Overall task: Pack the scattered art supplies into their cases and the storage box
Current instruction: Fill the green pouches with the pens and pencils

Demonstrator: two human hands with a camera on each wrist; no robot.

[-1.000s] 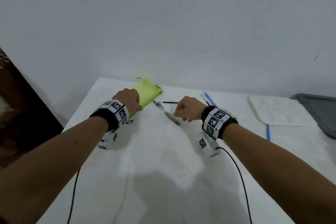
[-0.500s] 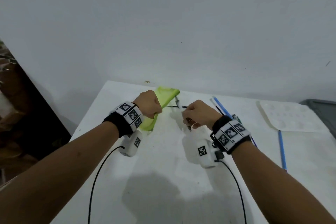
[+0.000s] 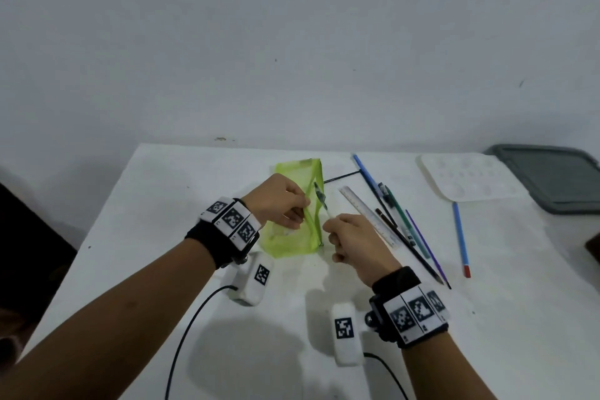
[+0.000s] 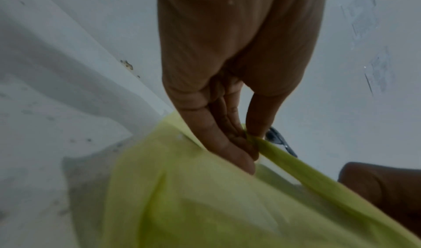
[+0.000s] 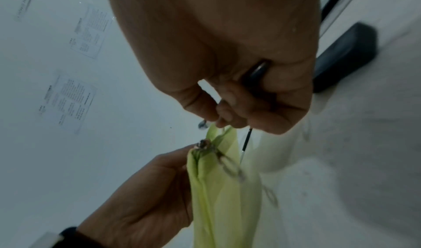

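Right at the fingertips, the left hand [image 3: 279, 201] pinches the zipped upper edge of the lime-green pouch [image 3: 292, 237], thumb on one side and curled fingers [image 4: 230, 142] on the other, so the soft case stands up off the white table [image 3: 162, 237]. Just beside them, the right hand [image 3: 354, 240] is closed around a slim pen [image 3: 320, 200]; its fingers [image 5: 227, 120] sit at the top corner of the pouch, with the pen's shaft poking out past them. Whether the mouth of the pouch is open enough I cannot tell; the wrist views are smeared.

I reckon the risk is this: the pouch is thin, floppy mesh-like fabric, and held by one pinched edge it could fold shut or twist as the pen pushes in, so the tip catches on the zipper teeth or slides down the outside. A loose pinch might also let the case slump flat.

Out beyond the right hand's knuckles lie the rest of the supplies: a clear plastic ruler [image 3: 367, 214], flat and stiff, then a fan of thin round pencils and pens, dark, green and purple [image 3: 425, 245], and a blue one [image 3: 367, 172]. Farther out is another blue pencil [image 3: 460, 237] with a red end, a white moulded palette [image 3: 467, 178] with shallow wells, and a grey hard-rimmed storage box [image 3: 552, 178] at the table's far side.
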